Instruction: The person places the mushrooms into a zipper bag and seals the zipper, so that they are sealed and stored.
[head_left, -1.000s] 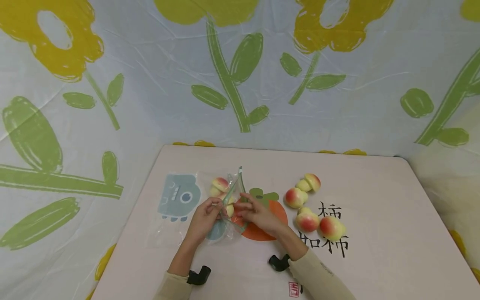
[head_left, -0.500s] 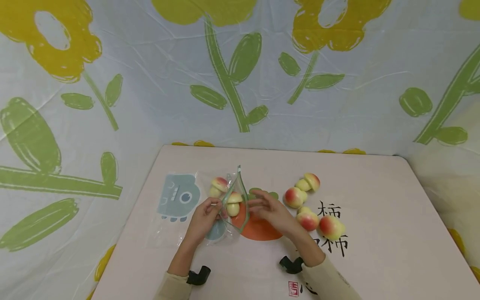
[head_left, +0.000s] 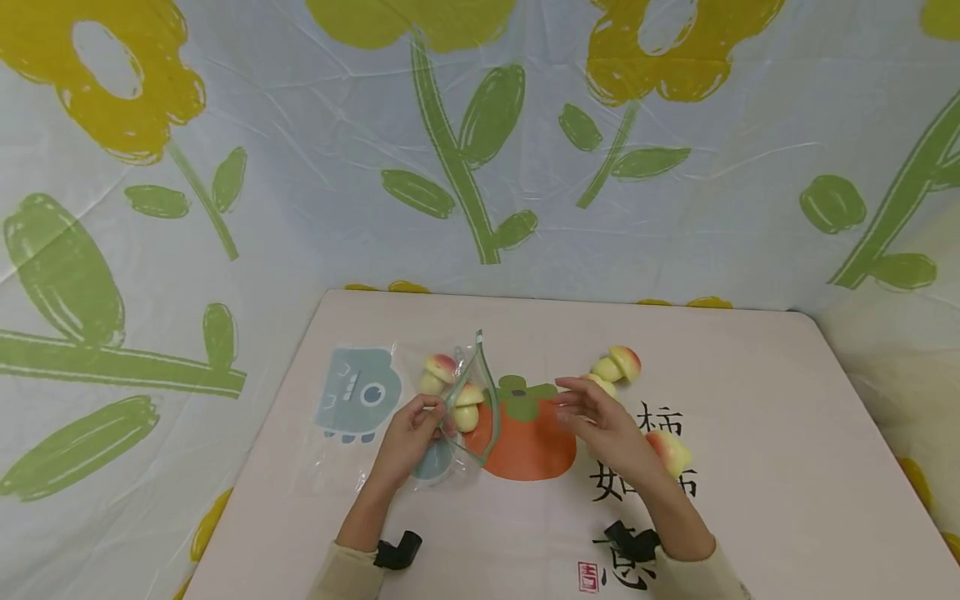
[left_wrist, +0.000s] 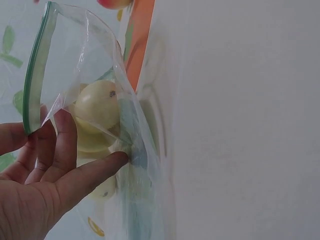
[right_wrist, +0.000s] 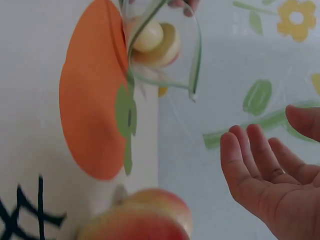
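Gripping the edge of the clear, green-trimmed zip-top bag (left_wrist: pixel 95 45) with the curled fingers of my left hand (head_left: pixel 411 429), I have its mouth parted, with two toy mushrooms (head_left: pixel 467 417) inside it. Right of the bag, by the orange persimmon print (head_left: pixel 528 450) on the table (head_left: pixel 765 400), my right hand (head_left: pixel 606 423) hangs, fingers loosely extended and bare. Farther right of the bag, partly hidden by that hand, are loose toy mushrooms (head_left: pixel 626 363).
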